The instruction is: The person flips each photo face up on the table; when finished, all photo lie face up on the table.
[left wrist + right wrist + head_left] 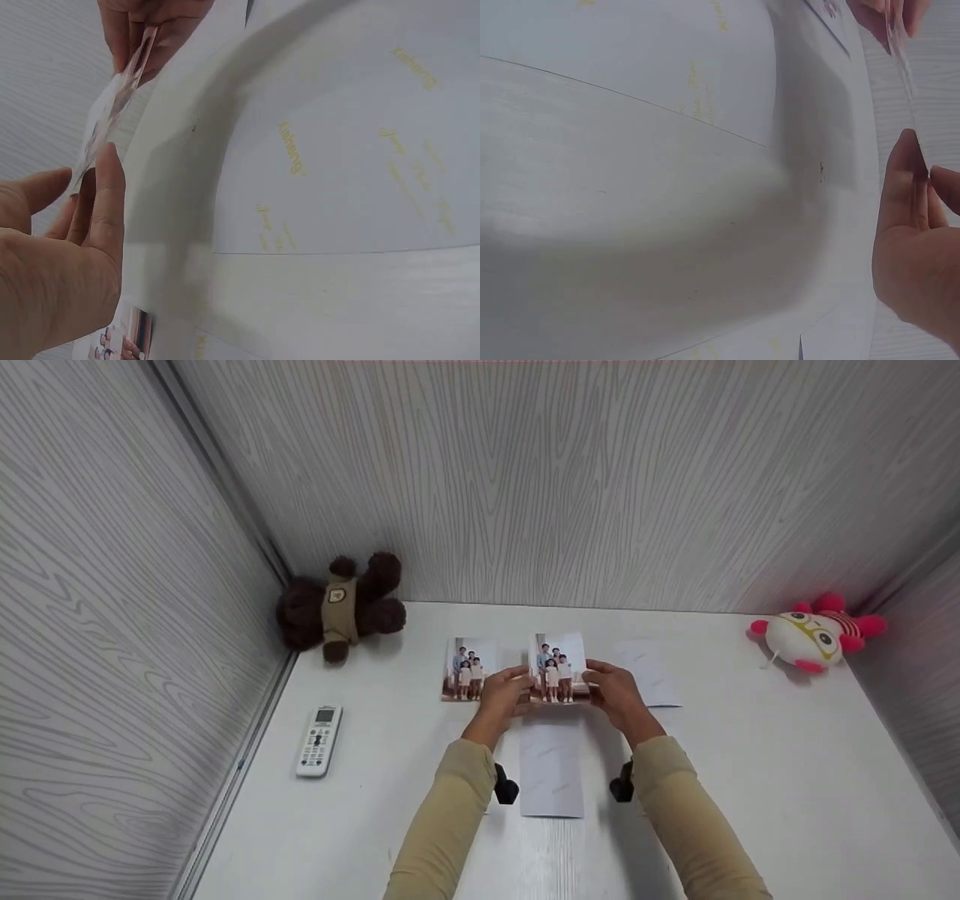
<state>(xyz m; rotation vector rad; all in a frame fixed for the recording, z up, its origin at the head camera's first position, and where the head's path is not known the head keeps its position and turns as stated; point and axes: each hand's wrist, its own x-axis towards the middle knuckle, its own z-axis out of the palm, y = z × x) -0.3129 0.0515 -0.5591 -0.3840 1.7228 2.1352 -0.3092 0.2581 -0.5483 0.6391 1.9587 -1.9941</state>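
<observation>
Between both hands a family photo (559, 667) is held up off the table, picture side toward the head camera. My left hand (505, 699) pinches its left edge between thumb and fingers, and my right hand (618, 696) pinches the right edge. Edge-on, the same photo (112, 112) shows in the left wrist view. A matching family photo (466, 669) lies face up just left of my left hand. Below the hands a photo lies face down (551, 769), its white back printed with faint yellow lettering. Another face-down photo (651, 673) lies right of my right hand.
A white remote control (319, 741) lies at the left of the white table (765, 780). A brown teddy bear (341, 606) lies in the back left corner, a pink and white plush toy (814, 636) in the back right. Wood-grain panels (525, 480) wall the back and sides.
</observation>
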